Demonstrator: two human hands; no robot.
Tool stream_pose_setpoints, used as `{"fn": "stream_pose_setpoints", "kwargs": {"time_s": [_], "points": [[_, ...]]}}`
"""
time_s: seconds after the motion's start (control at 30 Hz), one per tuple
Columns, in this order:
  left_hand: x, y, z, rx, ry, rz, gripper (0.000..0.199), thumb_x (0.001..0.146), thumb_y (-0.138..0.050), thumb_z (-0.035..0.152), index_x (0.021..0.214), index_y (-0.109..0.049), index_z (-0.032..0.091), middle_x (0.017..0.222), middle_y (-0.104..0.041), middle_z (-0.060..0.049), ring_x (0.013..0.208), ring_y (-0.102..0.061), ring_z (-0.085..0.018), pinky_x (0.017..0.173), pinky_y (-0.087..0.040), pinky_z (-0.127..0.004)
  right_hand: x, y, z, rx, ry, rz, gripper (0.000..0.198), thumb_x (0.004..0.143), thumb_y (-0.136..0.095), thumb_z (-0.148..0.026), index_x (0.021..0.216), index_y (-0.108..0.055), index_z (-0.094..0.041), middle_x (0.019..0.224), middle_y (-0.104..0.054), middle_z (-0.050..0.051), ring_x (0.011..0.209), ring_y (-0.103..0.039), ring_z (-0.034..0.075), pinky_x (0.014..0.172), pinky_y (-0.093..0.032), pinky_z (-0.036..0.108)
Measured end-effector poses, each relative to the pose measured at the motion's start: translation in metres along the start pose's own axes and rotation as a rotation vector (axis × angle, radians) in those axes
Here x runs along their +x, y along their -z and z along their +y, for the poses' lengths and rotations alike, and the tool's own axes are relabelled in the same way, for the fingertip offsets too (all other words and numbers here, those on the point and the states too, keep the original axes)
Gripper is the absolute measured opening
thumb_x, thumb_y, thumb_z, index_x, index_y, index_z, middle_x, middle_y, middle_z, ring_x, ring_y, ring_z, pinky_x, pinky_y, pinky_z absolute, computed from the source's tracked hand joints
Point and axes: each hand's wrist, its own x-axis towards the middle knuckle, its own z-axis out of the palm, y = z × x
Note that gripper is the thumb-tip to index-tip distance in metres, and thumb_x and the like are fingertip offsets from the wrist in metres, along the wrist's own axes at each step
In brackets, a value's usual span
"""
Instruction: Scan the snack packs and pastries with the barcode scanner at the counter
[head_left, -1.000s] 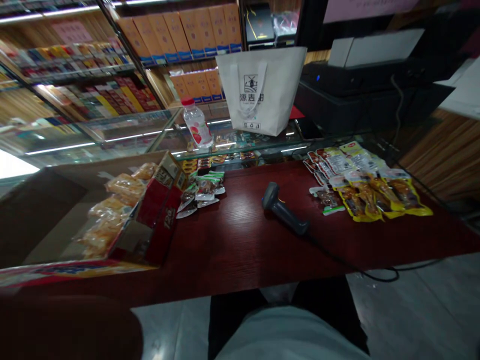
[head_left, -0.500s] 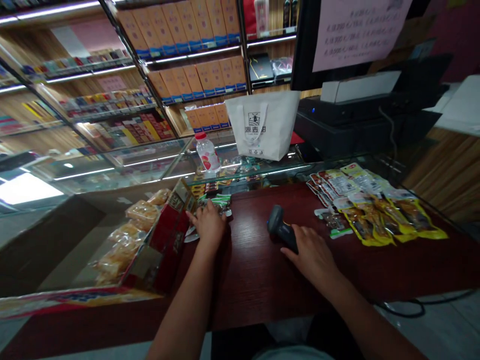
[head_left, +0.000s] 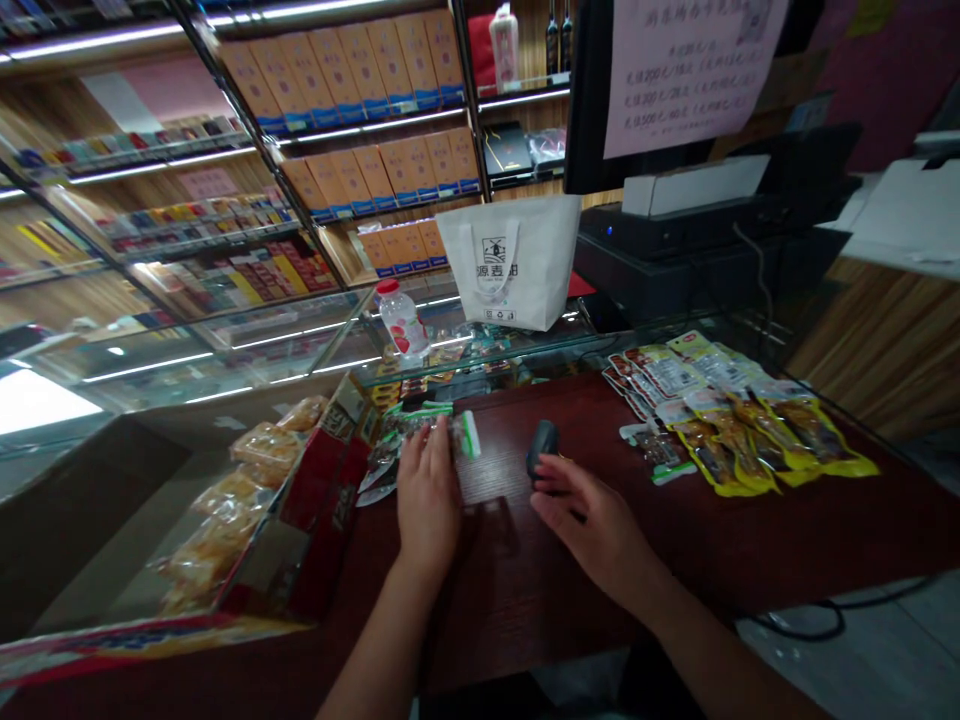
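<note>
My left hand (head_left: 429, 500) is by the small packets on the left of the dark red counter. Its fingers are straight and close together, and its thumb is hidden. A clear snack packet with a green strip (head_left: 470, 434) juts out past the fingertips and seems gripped. More green-edged packets (head_left: 386, 452) lie beside it, against the box. My right hand (head_left: 604, 525) has its fingers curled at a dark barcode scanner (head_left: 543, 440). The scanner's head points away from me, and the fingers cover its handle.
An open carton (head_left: 300, 555) with wrapped bread (head_left: 259, 450) stands at left. Yellow-edged food pouches (head_left: 739, 440) and a small packet (head_left: 658, 452) lie at right. Behind are a bottle (head_left: 403, 322), a white bag (head_left: 517, 265), a glass showcase edge and a monitor (head_left: 589, 100).
My left hand has drawn back toward me, and a green-striped packet has shifted right with it. My right hand has moved left; the scanner has turned and its handle is now hidden. The view has shifted slightly.
</note>
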Motion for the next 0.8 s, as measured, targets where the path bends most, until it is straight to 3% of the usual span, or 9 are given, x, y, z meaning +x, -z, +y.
{"fn": "stream_pose_setpoints", "kwargs": {"time_s": [0.1,0.23,0.33,0.4,0.47,0.53,0.57,0.67,0.8], "points": [[-0.028,0.003,0.034,-0.154,-0.222,0.015,0.070,0.095,-0.037,0.008,0.160,-0.012,0.020,0.141,-0.056,-0.011,0.139,-0.042,-0.024,0.112,-0.040,-0.042,0.001,-0.019,-0.001,0.371,-0.203,-0.084,0.063,0.085,-0.064,-0.060,0.127,-0.056,-0.013,0.117,-0.068,0.015,0.099,-0.069,0.028,0.079,-0.058,0.039],[-0.048,0.007,0.051,-0.384,-0.358,-0.008,0.078,0.093,-0.041,0.002,0.160,-0.007,0.023,0.141,-0.057,-0.009,0.142,-0.038,-0.019,0.120,-0.029,-0.046,-0.001,-0.023,0.011,0.341,-0.207,-0.034,0.046,0.083,-0.071,-0.054,0.107,-0.069,-0.014,0.100,-0.074,0.010,0.094,-0.070,0.027,0.081,-0.056,0.037],[-0.051,0.015,0.044,-0.637,-0.135,-0.069,0.086,0.090,-0.054,0.011,0.160,-0.005,0.026,0.160,-0.030,-0.011,0.150,-0.022,-0.026,0.120,-0.024,-0.053,-0.006,-0.015,0.021,0.351,-0.224,0.003,0.045,0.084,-0.068,-0.055,0.103,-0.072,-0.015,0.098,-0.075,0.009,0.089,-0.070,0.027,0.078,-0.055,0.036],[-0.049,0.020,0.039,-0.920,0.113,-0.177,0.084,0.091,-0.059,0.025,0.159,-0.010,0.026,0.161,-0.025,-0.014,0.147,-0.028,-0.030,0.116,-0.033,-0.051,-0.008,-0.009,0.023,0.329,-0.226,0.008,0.045,0.085,-0.067,-0.055,0.105,-0.072,-0.015,0.101,-0.075,0.010,0.093,-0.070,0.027,0.082,-0.055,0.036],[-0.046,0.022,0.036,-1.212,0.360,-0.368,0.068,0.092,-0.060,0.036,0.152,-0.033,0.020,0.148,-0.048,-0.017,0.130,-0.053,-0.030,0.102,-0.050,-0.044,-0.007,-0.005,0.022,0.285,-0.213,-0.017,0.044,0.087,-0.066,-0.053,0.109,-0.071,-0.015,0.105,-0.074,0.010,0.098,-0.069,0.027,0.086,-0.054,0.037],[-0.043,0.022,0.037,-1.365,0.550,-0.568,0.049,0.087,-0.065,0.043,0.125,-0.062,0.012,0.111,-0.071,-0.017,0.096,-0.070,-0.026,0.078,-0.059,-0.033,-0.006,-0.002,0.019,0.233,-0.193,-0.043,0.043,0.088,-0.064,-0.052,0.111,-0.070,-0.016,0.106,-0.074,0.010,0.097,-0.070,0.027,0.084,-0.055,0.037],[-0.042,0.021,0.038,-1.387,0.621,-0.625,0.043,0.083,-0.070,0.044,0.109,-0.069,0.010,0.092,-0.074,-0.014,0.080,-0.071,-0.022,0.068,-0.058,-0.029,-0.005,0.000,0.017,0.207,-0.179,-0.057,0.041,0.089,-0.063,-0.051,0.110,-0.070,-0.016,0.106,-0.074,0.010,0.097,-0.070,0.027,0.084,-0.055,0.036],[-0.037,0.017,0.037,-1.399,0.791,-0.570,0.040,0.071,-0.081,0.045,0.088,-0.072,0.009,0.069,-0.071,-0.008,0.059,-0.064,-0.014,0.055,-0.053,-0.021,-0.002,0.011,0.019,0.083,-0.130,-0.017,0.041,0.093,-0.056,-0.050,0.114,-0.067,-0.016,0.102,-0.074,0.010,0.090,-0.071,0.025,0.080,-0.057,0.035],[-0.031,0.010,0.023,-1.368,0.976,-0.354,0.049,0.059,-0.088,0.045,0.090,-0.071,0.011,0.078,-0.073,-0.007,0.059,-0.064,-0.012,0.054,-0.053,-0.020,0.001,0.031,0.032,-0.438,-0.022,0.153,0.048,0.088,-0.063,-0.041,0.125,-0.060,-0.011,0.112,-0.069,0.016,0.101,-0.066,0.030,0.092,-0.052,0.045]]}}
